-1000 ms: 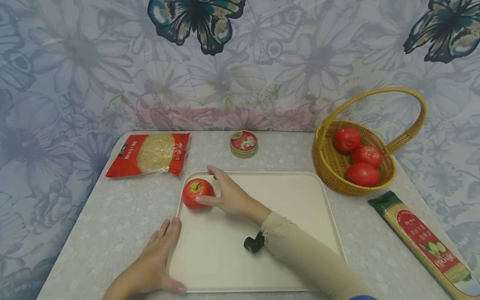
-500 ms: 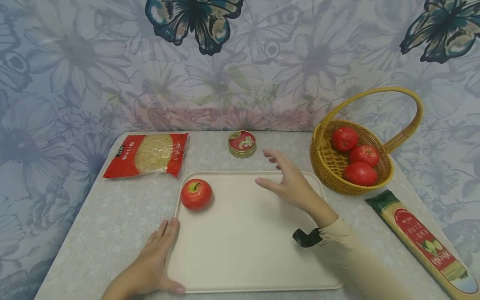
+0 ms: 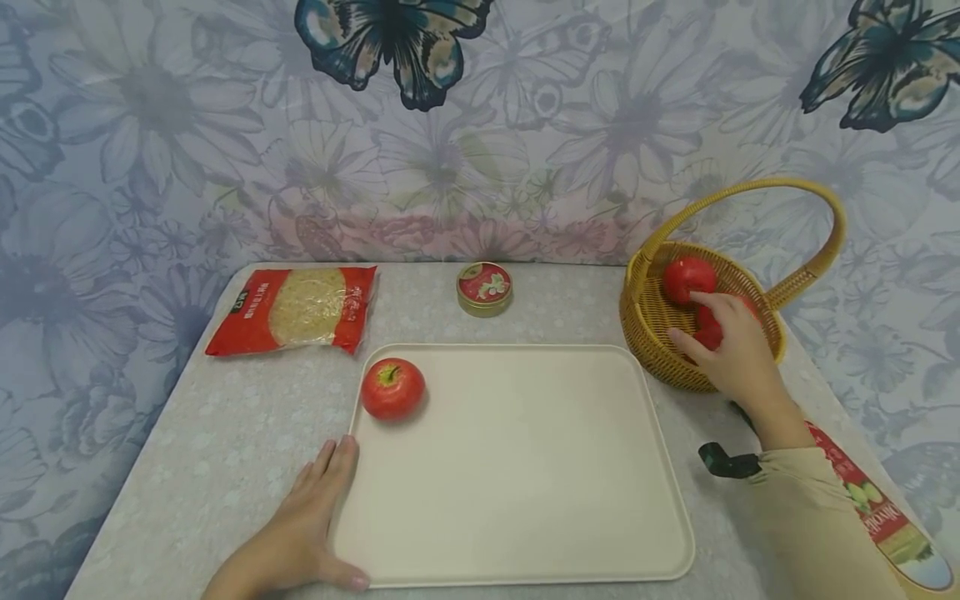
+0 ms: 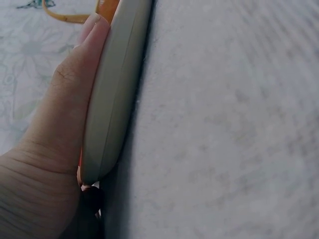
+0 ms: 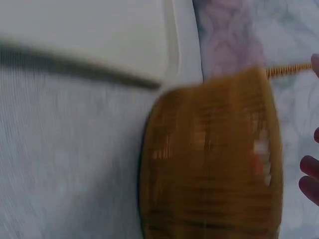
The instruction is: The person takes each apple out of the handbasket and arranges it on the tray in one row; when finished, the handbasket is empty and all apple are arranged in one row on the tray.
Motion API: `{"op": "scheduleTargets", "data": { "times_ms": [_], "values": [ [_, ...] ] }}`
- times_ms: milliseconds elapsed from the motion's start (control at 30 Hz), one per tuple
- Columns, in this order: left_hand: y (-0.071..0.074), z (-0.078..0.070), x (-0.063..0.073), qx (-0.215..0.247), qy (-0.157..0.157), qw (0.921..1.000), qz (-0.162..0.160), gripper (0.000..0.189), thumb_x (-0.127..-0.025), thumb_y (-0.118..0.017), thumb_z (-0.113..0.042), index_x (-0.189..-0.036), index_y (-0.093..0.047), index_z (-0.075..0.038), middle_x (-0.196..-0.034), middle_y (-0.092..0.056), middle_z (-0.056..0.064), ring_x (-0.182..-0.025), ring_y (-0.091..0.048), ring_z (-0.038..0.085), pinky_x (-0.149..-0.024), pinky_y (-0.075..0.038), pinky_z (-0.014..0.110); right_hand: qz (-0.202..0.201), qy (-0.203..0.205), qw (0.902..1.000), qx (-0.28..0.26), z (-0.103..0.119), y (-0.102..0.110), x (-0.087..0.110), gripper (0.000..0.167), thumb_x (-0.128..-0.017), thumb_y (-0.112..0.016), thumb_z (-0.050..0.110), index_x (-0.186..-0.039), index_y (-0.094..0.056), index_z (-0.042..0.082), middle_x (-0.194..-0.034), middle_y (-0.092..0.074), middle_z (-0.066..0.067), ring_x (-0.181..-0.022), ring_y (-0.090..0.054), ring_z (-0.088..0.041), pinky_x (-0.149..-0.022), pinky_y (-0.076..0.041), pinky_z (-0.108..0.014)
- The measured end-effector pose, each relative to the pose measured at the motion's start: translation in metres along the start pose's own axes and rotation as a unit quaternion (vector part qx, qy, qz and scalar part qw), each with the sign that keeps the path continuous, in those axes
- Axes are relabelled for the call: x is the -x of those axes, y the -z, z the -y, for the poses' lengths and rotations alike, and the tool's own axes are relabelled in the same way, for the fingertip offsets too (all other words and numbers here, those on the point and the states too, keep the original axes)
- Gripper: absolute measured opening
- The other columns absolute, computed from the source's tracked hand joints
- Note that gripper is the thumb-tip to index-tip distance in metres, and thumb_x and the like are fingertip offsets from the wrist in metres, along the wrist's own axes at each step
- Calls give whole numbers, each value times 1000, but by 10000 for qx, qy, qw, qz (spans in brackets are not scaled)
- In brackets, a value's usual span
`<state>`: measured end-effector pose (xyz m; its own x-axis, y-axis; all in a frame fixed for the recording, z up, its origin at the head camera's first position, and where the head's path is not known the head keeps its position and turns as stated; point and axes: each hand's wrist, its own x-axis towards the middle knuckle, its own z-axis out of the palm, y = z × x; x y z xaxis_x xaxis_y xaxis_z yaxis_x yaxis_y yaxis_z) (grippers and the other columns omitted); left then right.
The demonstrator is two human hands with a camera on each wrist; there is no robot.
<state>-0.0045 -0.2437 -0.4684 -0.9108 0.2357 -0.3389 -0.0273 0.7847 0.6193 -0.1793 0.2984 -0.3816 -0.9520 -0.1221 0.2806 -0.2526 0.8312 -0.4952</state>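
A red apple point(image 3: 392, 389) with its stem up sits in the far left corner of the cream tray point(image 3: 510, 467). My left hand point(image 3: 300, 517) rests against the tray's left side, fingers extended, thumb near the front left corner. In the left wrist view, the thumb point(image 4: 70, 94) lies along the tray's edge point(image 4: 114, 89). My right hand point(image 3: 738, 358) is over the yellow wicker basket point(image 3: 652, 354), thumb and fingers spread above the red apples point(image 3: 688, 278), partly covering them. In the right wrist view, fingertips point(image 5: 310, 167) show beyond the basket's rim.
A red bag of dry food point(image 3: 300, 310) lies at the back left, and a small round tin point(image 3: 484, 289) stands at the back middle. A long green-and-red packet point(image 3: 885, 517) lies at the right, partly under my right forearm. The basket's handle point(image 3: 813, 200) arches up.
My right hand has left the apple on the tray and moved right, across the tray, to above the basket. My left hand and the tray have stayed in place.
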Motion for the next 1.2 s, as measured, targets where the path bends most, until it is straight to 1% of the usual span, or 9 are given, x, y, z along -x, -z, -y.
{"op": "scheduleTargets", "data": {
  "times_ms": [233, 300, 433, 533, 633, 833, 933, 1067, 1200],
  "values": [
    [0, 1, 1, 22, -139, 9999, -91, 160, -36, -88, -71, -161, -2, -19, -169, 1, 10, -154, 6, 39, -122, 18, 40, 755, -556, 9914, 911, -36, 12, -2, 78, -89, -67, 52, -144, -43, 2, -144, -38, -34, -129, -36, -56, -101, -32, -75],
    [-1, 2, 2, 4, -169, 9998, -102, 160, -36, -87, -71, -161, -2, -19, -169, 1, 10, -154, 6, 38, -121, 21, 33, 1028, -654, 9861, 1132, -39, 13, -3, 83, -87, -68, 56, -144, -42, 3, -144, -36, -36, -128, -34, -59, -99, -32, -77],
    [-2, 3, 2, -162, -381, 9989, -236, 160, -37, -85, -74, -161, -3, -16, -168, -2, 13, -154, 2, 41, -110, 23, 10, 1504, -853, 9741, 1455, -41, 15, -7, 89, -83, -68, 63, -146, -41, 5, -145, -32, -36, -127, -34, -61, -96, -34, -79],
    [-2, 4, 3, -266, -524, 9978, -317, 159, -38, -82, -77, -161, -3, -13, -168, -4, 15, -153, 0, 43, -103, 22, 2, 1791, -953, 9658, 1614, -41, 16, -9, 92, -82, -67, 65, -147, -39, 5, -144, -32, -35, -125, -36, -60, -94, -36, -79],
    [-1, 4, 3, -279, -576, 9975, -315, 160, -39, -81, -79, -161, -3, -11, -168, -4, 17, -153, 0, 45, -103, 22, 1, 2005, -995, 9604, 1657, -43, 17, -12, 94, -81, -67, 68, -146, -39, 6, -143, -32, -35, -123, -39, -58, -93, -38, -78],
    [0, 1, 3, -207, -321, 9991, -177, 160, -38, -84, -76, -161, -2, -15, -168, -2, 13, -153, 2, 42, -102, 22, 1, 2440, -1105, 9477, 1736, -44, 22, -19, 94, -80, -70, 65, -146, -39, 6, -149, -24, -39, -126, -36, -61, -94, -36, -78],
    [1, 0, 2, -186, -281, 9993, -151, 160, -38, -84, -76, -161, -2, -15, -169, -2, 13, -154, 3, 41, -102, 23, 1, 2551, -1111, 9436, 1796, -43, 24, -19, 93, -81, -66, 69, -145, -39, 6, -149, -23, -39, -126, -37, -61, -93, -38, -78],
    [1, -1, 2, -222, -241, 9994, -110, 160, -38, -84, -76, -161, -2, -16, -169, -2, 12, -154, 3, 40, -101, 23, 0, 2544, -1075, 9449, 1756, -45, 23, -19, 91, -85, -56, 73, -145, -40, 6, -148, -25, -38, -124, -39, -61, -93, -38, -78],
    [2, -2, 3, -140, -252, 9995, -84, 159, -39, -84, -75, -161, -2, -15, -168, -1, 13, -153, 5, 42, -102, 25, 3, 2428, -998, 9547, 1399, -47, 23, -21, 89, -91, -50, 69, -146, -36, 1, -147, -31, -38, -130, -36, -59, -100, -32, -77]
  ]
}}
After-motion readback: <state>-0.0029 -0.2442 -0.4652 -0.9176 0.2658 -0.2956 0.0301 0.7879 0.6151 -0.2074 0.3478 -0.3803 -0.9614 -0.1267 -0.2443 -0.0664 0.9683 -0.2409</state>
